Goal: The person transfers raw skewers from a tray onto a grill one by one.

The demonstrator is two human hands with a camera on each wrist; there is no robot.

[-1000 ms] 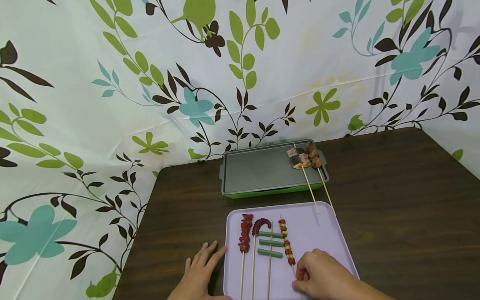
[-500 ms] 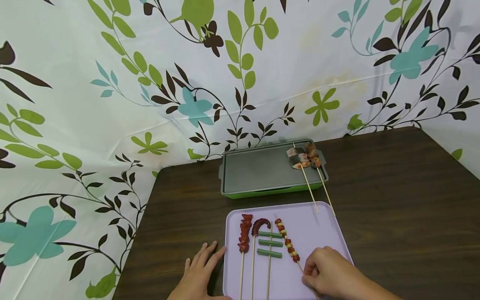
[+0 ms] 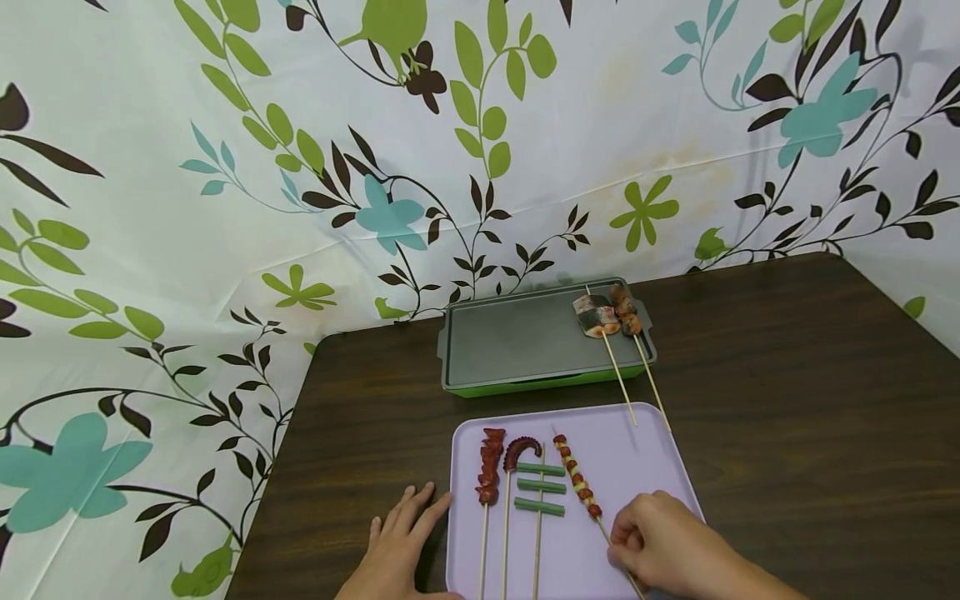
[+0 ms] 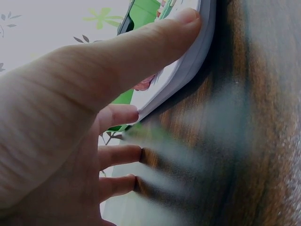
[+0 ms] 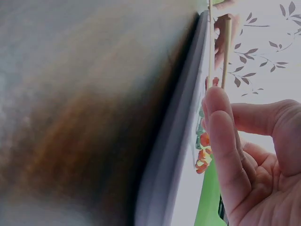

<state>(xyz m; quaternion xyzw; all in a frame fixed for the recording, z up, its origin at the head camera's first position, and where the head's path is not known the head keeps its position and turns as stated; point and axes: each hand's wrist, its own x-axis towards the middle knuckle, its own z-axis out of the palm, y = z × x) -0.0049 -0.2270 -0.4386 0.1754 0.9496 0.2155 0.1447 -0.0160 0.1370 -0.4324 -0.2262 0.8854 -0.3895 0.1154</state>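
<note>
My right hand [image 3: 667,542] pinches the stick of a skewer [image 3: 577,479] of small red and yellow pieces, which slants over the lilac tray [image 3: 645,450]. In the right wrist view the stick [image 5: 226,52] sticks out past thumb and fingers. Left of it lie a skewer with three green stalks [image 3: 540,485], a curled tentacle skewer [image 3: 519,450] and a dark red skewer [image 3: 490,467]. My left hand [image 3: 401,546] lies at the tray's left side, fingers spread. In the left wrist view its thumb [image 4: 155,44] rests over the tray rim [image 4: 200,61].
Behind the tray stands a grey-topped grill [image 3: 517,342] with a green base. A fish skewer [image 3: 596,315] and a browned meat skewer [image 3: 627,312] lie on its right end, sticks reaching over the tray. A patterned cloth [image 3: 480,208] hangs behind the dark wooden table [image 3: 810,417].
My right hand has shifted right, taking the skewer's lower end with it, so the skewer leans more. Its tip moved left, then slightly back right. The left hand has stayed put.
</note>
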